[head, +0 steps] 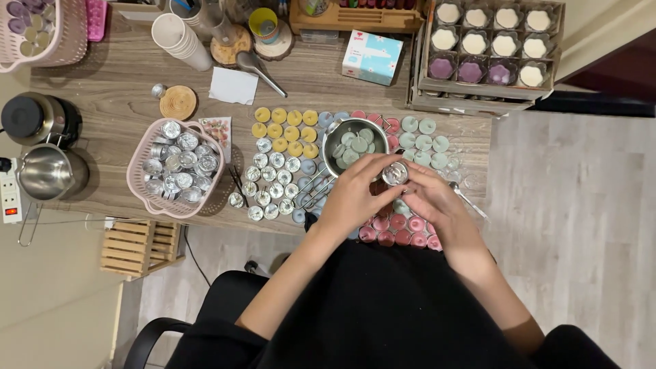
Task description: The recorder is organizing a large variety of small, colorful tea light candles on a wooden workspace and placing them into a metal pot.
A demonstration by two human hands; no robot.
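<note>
Both my hands meet over the table's near edge around a small silver tealight cup point(395, 173). My left hand point(357, 193) pinches its left side and my right hand point(430, 199) cradles it from below and the right. Just beyond them stands a metal pot point(354, 145) holding several pale green wax discs. Around the pot lie rows of tealights: yellow point(285, 132), pale green point(425, 141), pink and red point(400, 229) under my wrists, and several bare silver cups point(270, 184).
A pink basket point(175, 169) of empty silver cups sits left of the rows. Farther left are a steel jug point(48, 173) and a dark kettle point(33, 119). A cardboard tray point(486, 48) of white and purple candles is at the back right, a stack of paper cups point(180, 39) at the back.
</note>
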